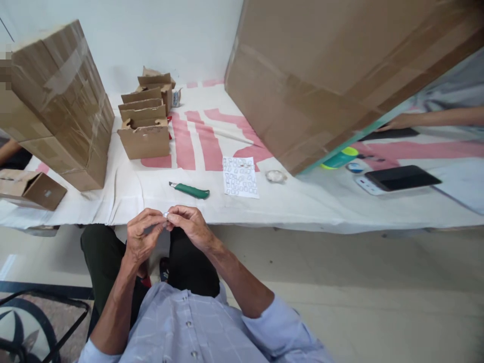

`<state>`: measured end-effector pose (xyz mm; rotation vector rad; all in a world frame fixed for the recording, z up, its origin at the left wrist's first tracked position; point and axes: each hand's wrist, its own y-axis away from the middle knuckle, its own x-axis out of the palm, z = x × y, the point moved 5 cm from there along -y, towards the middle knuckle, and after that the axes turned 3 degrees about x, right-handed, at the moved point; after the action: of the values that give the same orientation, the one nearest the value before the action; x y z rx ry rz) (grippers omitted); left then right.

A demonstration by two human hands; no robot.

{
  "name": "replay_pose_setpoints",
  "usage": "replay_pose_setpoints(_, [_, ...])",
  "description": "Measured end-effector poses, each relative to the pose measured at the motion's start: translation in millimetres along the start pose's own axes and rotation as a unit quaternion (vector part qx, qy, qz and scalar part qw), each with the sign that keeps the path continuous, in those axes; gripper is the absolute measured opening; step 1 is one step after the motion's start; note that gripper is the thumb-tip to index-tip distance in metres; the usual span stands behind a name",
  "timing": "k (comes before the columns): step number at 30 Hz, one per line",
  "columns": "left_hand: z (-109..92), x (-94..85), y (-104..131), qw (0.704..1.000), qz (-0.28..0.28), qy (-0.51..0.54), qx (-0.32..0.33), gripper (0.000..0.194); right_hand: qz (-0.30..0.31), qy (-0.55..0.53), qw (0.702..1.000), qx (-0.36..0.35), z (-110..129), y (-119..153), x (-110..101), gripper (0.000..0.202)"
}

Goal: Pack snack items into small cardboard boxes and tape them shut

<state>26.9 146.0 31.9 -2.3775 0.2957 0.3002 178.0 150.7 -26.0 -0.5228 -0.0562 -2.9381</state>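
Observation:
Just off the table's front edge, my left hand [141,234] and my right hand [189,223] meet fingertip to fingertip. Between them they pinch a small whitish piece [165,215], too small to make out. Beyond my hands a green utility knife [191,190] lies on the white and pink cloth. To its right is a paper sheet [241,177] covered in rows of small drawn shapes or pieces. A small clear, whitish bundle [276,176] rests beside the sheet.
Tall taped cartons [64,101] stand left, with a small box [32,189] nearby. Open small boxes [145,138] line up behind the knife. A huge carton [321,75] leans at right. Beyond it are green tape [340,158], a phone [403,178] and another person's arm [434,118].

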Motion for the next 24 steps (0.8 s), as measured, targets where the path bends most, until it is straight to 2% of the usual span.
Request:
replay_pose_setpoints(1, [2,-0.3,2,1.000,-0.003,0.006,-0.028,0.002,-0.003,0.001,1.000,-0.003,1,1,0,0.031])
replay_pose_setpoints(5, [21,-0.5,11,0.978,-0.033,0.046,-0.199,0.020,-0.014,0.012,1.000,-0.022,5,2,0,0.028])
replay_pose_setpoints(7, [28,2.6,14,0.966,-0.015,0.057,-0.253,0.025,-0.019,0.020,0.999,-0.026,5,2,-1,0.028])
replay_pose_setpoints(10, [29,5.5,10,0.963,0.021,0.060,-0.261,0.029,-0.029,0.020,0.999,-0.021,2,-1,-3,0.029])
replay_pose_setpoints(14, [35,5.1,3,0.966,0.036,0.031,-0.253,0.027,-0.038,0.003,0.999,-0.007,-5,-6,-8,0.032])
replay_pose_setpoints(19, [47,21.9,3,0.963,0.090,0.020,-0.252,0.029,-0.040,0.012,0.999,-0.012,-10,-3,-20,0.027])
replay_pose_setpoints(21, [52,28.3,5,0.963,0.095,0.004,-0.254,0.031,-0.064,0.047,0.996,-0.027,-8,1,-37,0.023])
replay_pose_setpoints(22, [54,29.4,5,0.963,0.090,-0.013,-0.255,0.031,-0.093,0.074,0.992,-0.042,-5,3,-53,0.022])
replay_pose_setpoints(24, [60,26.8,6,0.963,0.073,-0.059,-0.252,0.032,-0.185,0.145,0.969,-0.082,5,7,-98,0.022])
